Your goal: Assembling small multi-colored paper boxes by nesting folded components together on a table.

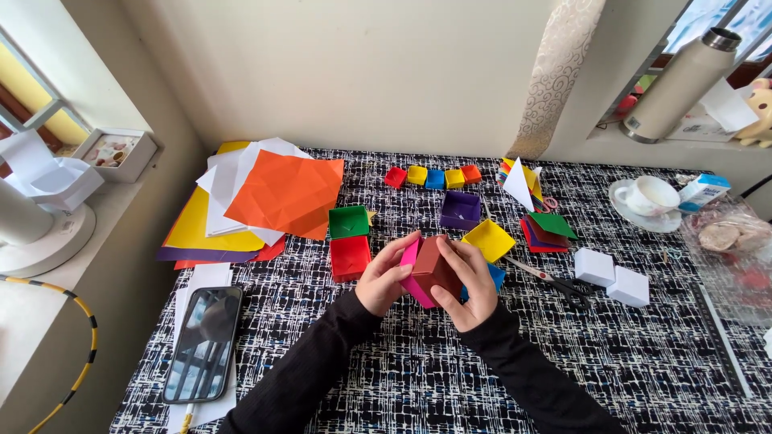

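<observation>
already a good many paper boxes stand finished around the brown paper box (435, 266) that both hands are working on. the left hand (384, 277) closes around its left side, fingers curled over a pink piece (408, 255) pressed against the brown one; the right hand (473, 281) clasps the right side, thumb on the front face. whether the pink part is a lid or a second box sliding in, i cannot tell.

left of the brown box sit a red box (349, 256) and, just behind that, a green box (348, 221), both open and done. right of it lies a yellow box (488, 239), with a purple box (460, 209) behind, and farther back a row of tiny boxes (433, 176) in red, yellow, blue and orange. two white boxes (613, 277) stand well to the right, past the scissors (543, 277).

far left of the brown box a stack of flat coloured sheets (256, 197) lies unfolded, so by my judgement plenty of paper is left. a phone (204, 341) rests near-left of it.
</observation>
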